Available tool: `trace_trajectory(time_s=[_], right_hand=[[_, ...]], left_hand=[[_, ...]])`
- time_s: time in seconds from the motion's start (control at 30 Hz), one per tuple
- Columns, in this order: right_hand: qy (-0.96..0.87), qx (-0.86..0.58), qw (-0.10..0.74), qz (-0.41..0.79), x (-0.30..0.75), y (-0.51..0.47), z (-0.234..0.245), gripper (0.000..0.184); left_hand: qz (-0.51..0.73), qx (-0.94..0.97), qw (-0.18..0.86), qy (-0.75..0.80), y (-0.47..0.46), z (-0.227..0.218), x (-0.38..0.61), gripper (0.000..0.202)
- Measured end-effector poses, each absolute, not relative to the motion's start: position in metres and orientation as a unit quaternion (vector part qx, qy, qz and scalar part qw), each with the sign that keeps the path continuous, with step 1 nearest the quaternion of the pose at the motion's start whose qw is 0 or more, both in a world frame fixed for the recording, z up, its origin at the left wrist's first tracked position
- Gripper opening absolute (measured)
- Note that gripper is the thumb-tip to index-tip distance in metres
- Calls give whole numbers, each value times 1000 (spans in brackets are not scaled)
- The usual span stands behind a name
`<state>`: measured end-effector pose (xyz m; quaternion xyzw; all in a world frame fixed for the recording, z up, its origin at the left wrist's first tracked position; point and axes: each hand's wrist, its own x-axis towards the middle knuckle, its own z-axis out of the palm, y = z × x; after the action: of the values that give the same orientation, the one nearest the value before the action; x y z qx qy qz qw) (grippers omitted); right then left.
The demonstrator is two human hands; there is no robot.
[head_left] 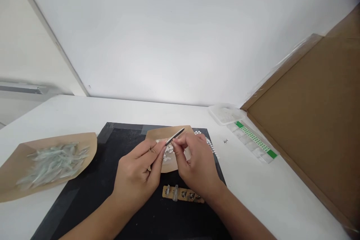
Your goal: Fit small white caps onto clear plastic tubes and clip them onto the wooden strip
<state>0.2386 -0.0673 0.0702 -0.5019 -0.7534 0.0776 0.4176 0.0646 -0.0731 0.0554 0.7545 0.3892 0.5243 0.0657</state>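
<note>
The left hand (137, 167) is pinching a slim black-and-pale strip (176, 135) near its lower end, its grip closing thumb against fingers. The right hand (198, 161) is pressing its thumb and fingertip together against the strip's middle; whether that grip is catching something smaller, I cannot tell. The strip is tilting up toward the far right, above a brown paper tray (159, 134) that is holding small white pieces (168, 150). This tray is resting on a black mat (112, 157). Nearer, a light-brown holder (179, 194) with metal clips is lying partly behind the right hand, clear pieces standing at its left end. Farther left, a larger paper tray (11, 176) is carrying blurred clear slivers (59, 163). To the right, a green-gridded packet (255, 140) is lying on the white bench (247, 195), near a cardboard panel (309, 127).
</note>
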Motion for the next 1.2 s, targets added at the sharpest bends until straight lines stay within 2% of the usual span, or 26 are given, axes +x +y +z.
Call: trace_trajectory(time_s=[0.2, 0.3, 0.47, 0.83, 1.2], right_hand=[[-709, -530, 445, 138, 240, -68, 70, 11], [-676, -542, 454, 206, 240, -70, 70, 11], [-654, -538, 457, 272, 238, -72, 67, 14], [-694, -544, 434, 186, 234, -69, 64, 14], [-705, -531, 434, 180, 234, -69, 66, 13]], left_hand=[[488, 781, -7, 390, -74, 48, 63, 34], [476, 787, -41, 391, -74, 48, 62, 37], [447, 805, -55, 387, -74, 46, 60, 36], [443, 807, -54, 386, -72, 44, 59, 39], [448, 804, -57, 386, -73, 48, 59, 37]])
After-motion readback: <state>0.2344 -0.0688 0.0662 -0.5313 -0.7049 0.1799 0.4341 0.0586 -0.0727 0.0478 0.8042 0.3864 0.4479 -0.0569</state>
